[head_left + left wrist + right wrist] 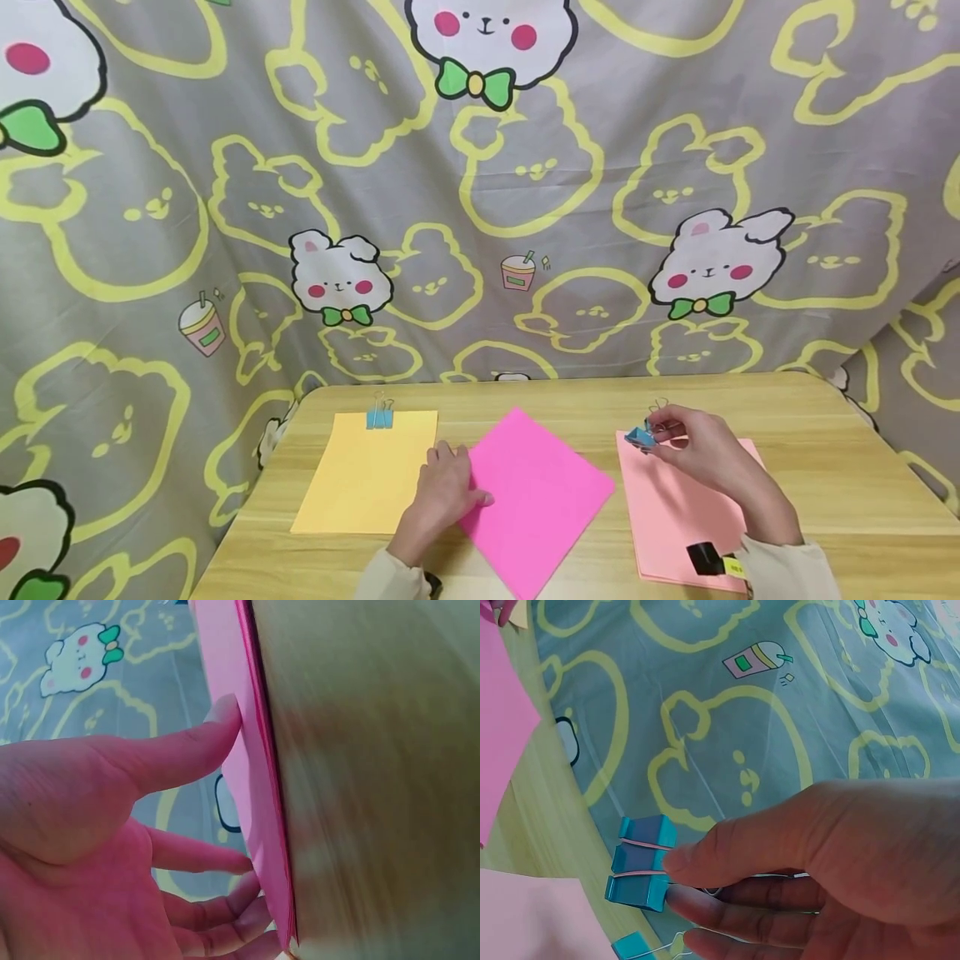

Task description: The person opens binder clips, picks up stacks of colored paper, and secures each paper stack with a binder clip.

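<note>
Pinching a blue binder clip [640,862] betw. thumb & fingers of the R hand [701,446], over the far L corner of a pale-pink paper stack [675,525] lying on a wood-grain table [258,558]. Held near a second clip [632,945], appar. fastened at that stack's far edge, though too hidden to be sure. Resting the L hand [445,486], open & relaxed, on a magenta stack [540,500] set diamond-wise at ctr., w/ thumb on its face & fingers at its L edge. Flanked on the L by a yellow stack [363,479], w/ a third clip [379,419] on its far edge, & backed by a grey curtain [442,200] printed w/ yellow outlines, cartoon animals & drink cups.
</note>
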`<action>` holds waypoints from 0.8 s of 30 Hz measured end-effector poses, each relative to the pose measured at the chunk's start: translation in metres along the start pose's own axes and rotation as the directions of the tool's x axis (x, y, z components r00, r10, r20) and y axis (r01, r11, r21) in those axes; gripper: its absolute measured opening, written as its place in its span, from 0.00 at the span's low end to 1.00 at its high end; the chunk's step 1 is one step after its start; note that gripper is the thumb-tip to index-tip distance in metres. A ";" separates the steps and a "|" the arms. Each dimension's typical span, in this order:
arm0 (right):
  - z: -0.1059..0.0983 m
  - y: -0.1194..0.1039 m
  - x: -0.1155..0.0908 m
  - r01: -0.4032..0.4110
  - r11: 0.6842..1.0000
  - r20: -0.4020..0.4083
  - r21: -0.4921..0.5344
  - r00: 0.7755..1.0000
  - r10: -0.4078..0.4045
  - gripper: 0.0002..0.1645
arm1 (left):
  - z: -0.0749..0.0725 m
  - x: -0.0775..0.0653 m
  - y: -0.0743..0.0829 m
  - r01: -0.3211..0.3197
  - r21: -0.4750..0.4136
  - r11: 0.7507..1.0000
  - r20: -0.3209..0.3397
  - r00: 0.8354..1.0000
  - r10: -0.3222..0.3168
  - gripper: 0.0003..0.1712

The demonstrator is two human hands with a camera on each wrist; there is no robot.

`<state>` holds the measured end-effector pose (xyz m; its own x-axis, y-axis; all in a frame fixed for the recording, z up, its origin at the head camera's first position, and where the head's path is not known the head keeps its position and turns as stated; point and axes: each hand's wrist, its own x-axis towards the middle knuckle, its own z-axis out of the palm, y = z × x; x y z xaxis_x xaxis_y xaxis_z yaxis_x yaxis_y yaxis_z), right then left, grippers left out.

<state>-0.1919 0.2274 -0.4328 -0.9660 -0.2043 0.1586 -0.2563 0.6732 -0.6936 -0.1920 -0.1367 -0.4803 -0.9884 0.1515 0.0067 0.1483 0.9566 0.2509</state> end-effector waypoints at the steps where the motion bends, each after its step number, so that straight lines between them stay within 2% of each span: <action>1: 0.000 0.000 0.000 -0.001 1.000 0.003 0.000 1.000 0.001 0.19 | 0.000 0.000 -0.001 -0.002 -0.009 1.000 0.004 1.000 0.002 0.44; 8: -0.001 0.000 0.000 -0.020 1.000 0.017 0.001 1.000 0.020 0.20 | -0.003 0.000 -0.004 -0.029 -0.087 0.996 0.036 0.999 0.033 0.39; 14: 0.000 0.002 -0.001 -0.020 1.000 0.012 -0.008 1.000 0.020 0.19 | -0.005 0.000 -0.004 -0.064 -0.060 0.996 0.028 0.997 0.066 0.42; 19: 0.001 0.003 -0.001 -0.025 1.000 0.012 -0.011 1.000 0.025 0.19 | -0.004 0.000 -0.004 -0.061 -0.116 0.991 0.021 0.998 0.064 0.45; 21: 0.001 0.003 -0.001 -0.024 1.000 0.012 -0.011 1.000 0.024 0.19 | -0.003 0.000 -0.006 -0.074 -0.132 0.988 0.005 0.997 0.076 0.41; 24: 0.002 0.003 0.000 -0.019 1.000 0.011 -0.013 1.000 0.019 0.19 | -0.002 0.001 -0.008 -0.115 -0.109 0.987 -0.040 0.993 0.112 0.28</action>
<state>-0.1924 0.2279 -0.4358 -0.9703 -0.1989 0.1375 -0.2381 0.6862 -0.6874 -0.1939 -0.1450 -0.4801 -0.9662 0.2473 0.0731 0.2570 0.8998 0.3527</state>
